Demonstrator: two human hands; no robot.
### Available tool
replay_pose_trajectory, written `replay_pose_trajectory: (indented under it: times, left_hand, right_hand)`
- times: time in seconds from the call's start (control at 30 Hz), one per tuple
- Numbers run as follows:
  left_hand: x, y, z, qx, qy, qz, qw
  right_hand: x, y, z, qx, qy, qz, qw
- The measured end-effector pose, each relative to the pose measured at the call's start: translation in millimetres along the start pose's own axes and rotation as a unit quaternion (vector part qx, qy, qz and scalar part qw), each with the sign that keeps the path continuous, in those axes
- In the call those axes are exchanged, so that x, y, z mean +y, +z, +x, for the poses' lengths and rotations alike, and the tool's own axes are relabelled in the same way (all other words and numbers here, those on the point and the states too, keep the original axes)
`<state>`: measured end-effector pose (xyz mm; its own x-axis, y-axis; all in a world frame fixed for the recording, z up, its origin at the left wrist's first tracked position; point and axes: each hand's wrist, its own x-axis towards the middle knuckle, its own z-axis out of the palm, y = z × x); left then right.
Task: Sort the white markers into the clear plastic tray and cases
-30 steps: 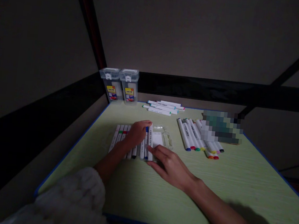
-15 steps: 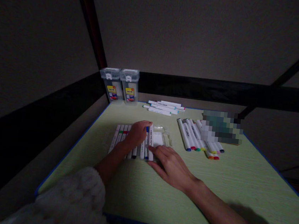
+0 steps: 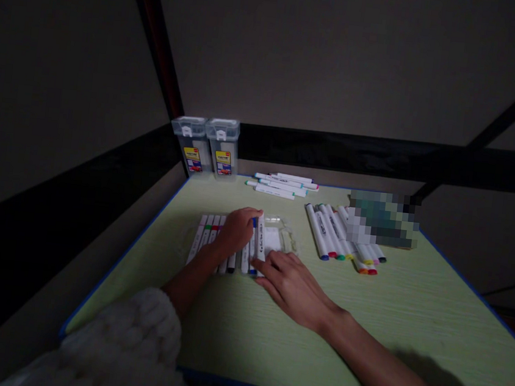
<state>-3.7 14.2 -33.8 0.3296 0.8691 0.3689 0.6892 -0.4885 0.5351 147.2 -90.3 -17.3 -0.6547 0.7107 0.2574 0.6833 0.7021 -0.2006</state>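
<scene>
A clear flat marker tray (image 3: 283, 235) lies in the middle of the pale green table (image 3: 269, 341), with a row of white markers (image 3: 210, 232) laid side by side in it. My left hand (image 3: 234, 232) rests on top of that row, fingers curled over the markers near a blue-capped one. My right hand (image 3: 291, 284) lies flat at the near right edge of the row, fingers stretched out and touching the rightmost white marker (image 3: 260, 240). The tray's right part holds no markers.
Two upright clear marker boxes (image 3: 209, 147) with yellow labels stand at the far left corner. A small heap of white markers (image 3: 281, 185) lies behind the tray. Another row of colour-tipped markers (image 3: 340, 238) lies to the right, beside a blurred patch (image 3: 381, 218).
My right hand has slid slightly left and closer to the marker row. My left hand has stayed on the markers.
</scene>
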Motion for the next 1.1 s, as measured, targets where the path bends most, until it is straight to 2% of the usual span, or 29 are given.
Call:
replay_pose_trajectory:
  times: [0.3,0.57,0.77,1.1]
  left_hand:
    - [6.8,-3.5,-2.3,-0.007,-0.045,0.018,0.999]
    - [6.8,-3.8,-3.0,-0.012,-0.042,0.033,0.999]
    - [2.9,-2.3,-3.9,-0.01,-0.026,0.033,0.999]
    - [0.1,-0.5,-4.2,-0.012,-0.005,0.053,0.998]
  right_hand:
    - [-0.1,-0.7,0.0,0.005,0.001,-0.011,1.0]
    - [5.2,-2.9,-0.9,0.04,0.035,-0.049,0.997]
    - [16.4,-5.9,-4.9,0.082,0.094,-0.063,0.99]
    - [30.7,-11.1,-7.9,0.082,0.204,-0.107,0.97]
